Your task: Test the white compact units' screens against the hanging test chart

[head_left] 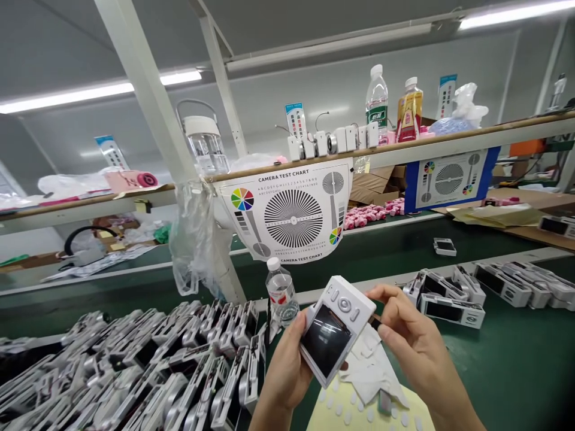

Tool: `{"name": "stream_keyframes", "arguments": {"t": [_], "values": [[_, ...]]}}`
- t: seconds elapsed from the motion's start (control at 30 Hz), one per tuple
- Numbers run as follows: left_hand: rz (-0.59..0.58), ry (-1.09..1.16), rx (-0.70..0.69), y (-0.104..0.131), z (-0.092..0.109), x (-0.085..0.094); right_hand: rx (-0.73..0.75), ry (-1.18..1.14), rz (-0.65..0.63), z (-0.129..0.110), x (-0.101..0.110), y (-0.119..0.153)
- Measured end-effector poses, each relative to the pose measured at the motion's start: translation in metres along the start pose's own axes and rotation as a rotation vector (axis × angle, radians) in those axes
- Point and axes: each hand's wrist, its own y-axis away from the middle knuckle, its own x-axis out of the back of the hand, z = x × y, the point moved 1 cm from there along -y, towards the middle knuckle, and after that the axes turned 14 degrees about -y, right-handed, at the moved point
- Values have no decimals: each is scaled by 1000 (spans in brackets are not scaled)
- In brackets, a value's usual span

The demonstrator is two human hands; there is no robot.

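Note:
A white camera [338, 326] is tilted in front of me, its dark screen and round button pad facing me. Around its lower left side wrap the fingers of my left hand [290, 359], thumb at the edge by the screen. At the camera's right edge, my right hand [408, 335] has thumb and index finger close together on something small and dark that I cannot make out. Below the camera lie crumpled white cloth [371, 365] and a yellow sheet [326, 413] with small pale oval pieces.
Many white camera bodies [171, 365] crowd the left; several more [453, 305] lie at right. A water bottle [282, 293] stands behind my left hand. A test chart [291, 215] hangs from the shelf edge [395, 149], which bears bottles and small camera parts.

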Motion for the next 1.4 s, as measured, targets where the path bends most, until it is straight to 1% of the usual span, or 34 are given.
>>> {"name": "stream_keyframes", "arguments": {"t": [0.07,0.13,0.23,0.33,0.4,0.47,0.53,0.57,0.63,0.67,0.7,0.73,0.77,0.8,0.83,0.9,0.97,1.03,1.17,1.4], "values": [[-9,-28,-46,1,1,1,1,24,4,0,0,-1],[7,-53,-99,2,2,2,3,43,-3,1,1,-1],[11,-92,-168,3,4,4,-10,29,-41,1,3,-2],[-33,-103,-200,6,5,5,-53,0,-84,1,4,-2],[-28,-82,-194,7,4,4,-62,-18,-85,2,6,-4],[0,-54,-134,6,0,1,-75,-94,-87,3,8,-7],[3,-21,-10,5,-5,-4,-112,-206,-128,5,10,-11],[-14,1,70,3,-8,-7,-126,-249,-163,7,11,-13],[-101,64,231,1,-13,-14,-126,-248,-244,10,14,-16],[-168,105,290,1,-15,-17,-111,-213,-264,12,17,-18],[-239,147,316,1,-15,-19,-90,-174,-260,14,19,-19],[-294,184,305,2,-15,-20,-68,-142,-237,17,22,-21],[-325,212,254,3,-14,-20,-49,-125,-191,20,24,-22],[-328,227,171,4,-13,-18,-32,-124,-133,23,26,-23],[-306,220,72,4,-12,-16,-19,-136,-76,25,27,-24],[-236,139,-112,5,-11,-10,2,-161,-4,29,26,-24],[-192,12,-222,5,-12,-7,13,-163,9,28,22,-22],[-183,-86,-271,4,-14,-6,4,-152,-15,24,18,-19],[-189,-148,-320,6,-11,-8,-25,-126,-84,14,15,-12],[-95,-180,-309,15,-1,-13,-9,-105,-109,16,18,-12]]}}
